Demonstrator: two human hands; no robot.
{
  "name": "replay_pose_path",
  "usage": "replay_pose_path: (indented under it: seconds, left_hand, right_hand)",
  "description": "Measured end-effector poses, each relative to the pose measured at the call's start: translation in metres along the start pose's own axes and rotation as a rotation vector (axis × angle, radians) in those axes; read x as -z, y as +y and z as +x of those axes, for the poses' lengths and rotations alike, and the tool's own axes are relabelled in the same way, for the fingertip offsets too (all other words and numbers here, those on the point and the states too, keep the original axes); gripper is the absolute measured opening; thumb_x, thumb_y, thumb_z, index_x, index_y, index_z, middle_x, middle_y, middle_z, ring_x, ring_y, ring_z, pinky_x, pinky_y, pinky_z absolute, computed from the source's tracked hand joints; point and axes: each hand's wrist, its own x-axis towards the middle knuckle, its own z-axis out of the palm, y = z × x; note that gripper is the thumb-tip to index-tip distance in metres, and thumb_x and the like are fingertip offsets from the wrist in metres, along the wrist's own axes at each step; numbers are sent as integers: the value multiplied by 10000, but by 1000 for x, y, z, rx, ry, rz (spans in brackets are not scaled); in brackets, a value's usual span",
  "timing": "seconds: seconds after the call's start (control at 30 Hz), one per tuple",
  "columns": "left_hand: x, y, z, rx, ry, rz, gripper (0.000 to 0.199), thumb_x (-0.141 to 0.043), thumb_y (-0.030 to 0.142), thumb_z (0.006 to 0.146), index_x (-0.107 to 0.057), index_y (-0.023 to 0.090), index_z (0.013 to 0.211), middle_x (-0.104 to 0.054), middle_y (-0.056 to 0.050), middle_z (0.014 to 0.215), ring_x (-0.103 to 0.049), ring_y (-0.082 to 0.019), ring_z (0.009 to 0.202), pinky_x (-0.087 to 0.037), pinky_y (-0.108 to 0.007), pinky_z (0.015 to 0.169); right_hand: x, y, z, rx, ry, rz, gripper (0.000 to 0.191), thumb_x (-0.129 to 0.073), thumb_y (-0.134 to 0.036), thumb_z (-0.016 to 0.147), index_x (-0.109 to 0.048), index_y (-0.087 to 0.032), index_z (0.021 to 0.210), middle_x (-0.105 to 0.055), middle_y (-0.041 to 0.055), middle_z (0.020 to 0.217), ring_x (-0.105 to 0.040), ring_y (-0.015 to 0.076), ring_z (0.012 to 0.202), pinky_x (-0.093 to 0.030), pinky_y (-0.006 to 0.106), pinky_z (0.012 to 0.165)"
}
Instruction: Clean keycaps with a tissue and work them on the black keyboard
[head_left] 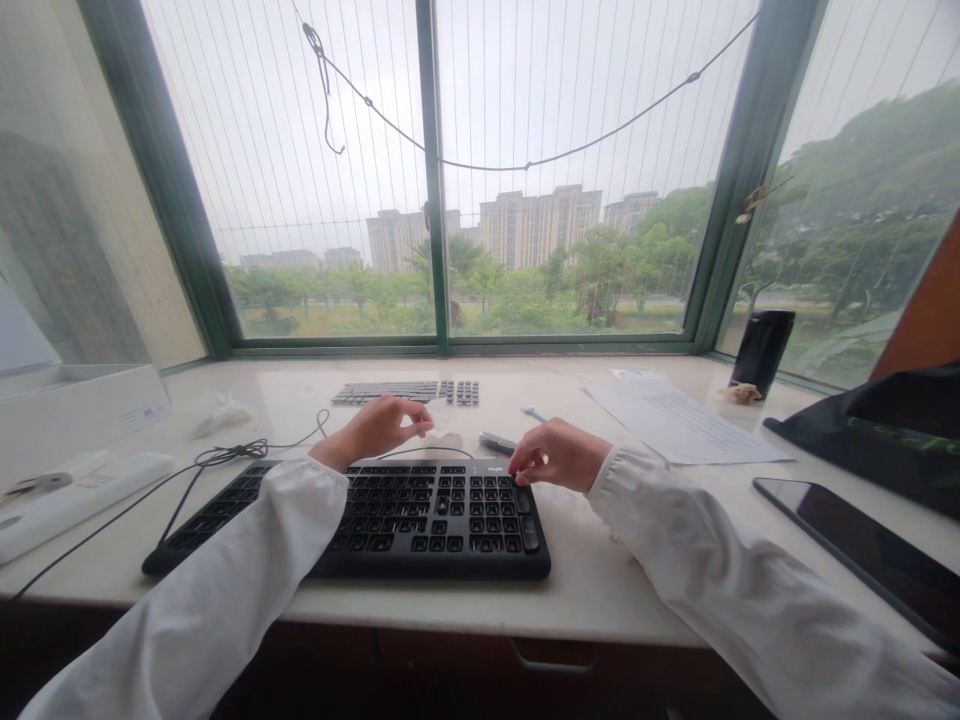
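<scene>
A black keyboard (442,500) lies across the front of the desk, with most key positions showing bare square sockets. A few black keycaps remain in the column at its right edge. My right hand (561,455) is over the keyboard's upper right corner, thumb and fingers pinched together at the top of that column; anything between them is hidden. Just above the keyboard's rear edge is my left hand (381,430), its thumb and index finger pinched. White, tissue-like material (444,418) shows beside those fingertips; whether they grip it is unclear. Loose keycaps (390,392) lie in rows behind.
A dark pen-like tool (496,442) and a small blue stick (533,414) lie behind the keyboard. Printed papers (675,420), a phone (855,550) and a black cylinder (763,352) are at right. At left are a bundled cable (232,455), a white power strip (82,500) and a box (90,400).
</scene>
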Motion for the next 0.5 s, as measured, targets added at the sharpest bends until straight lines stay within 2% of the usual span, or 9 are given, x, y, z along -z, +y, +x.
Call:
replay_pose_path:
  seconds: [0.5]
  left_hand:
    - [0,-1,0,-2,-2,-10,263,-546,414,898,-739,244,845,-744,10,816,-628,-134,660,-410,-237,663]
  right_hand:
    - [-1,-6,-2,4,31,-92,122,-752,-203,686,-790,-203,803,-683,18,684,-556,107,590,-439,229,616]
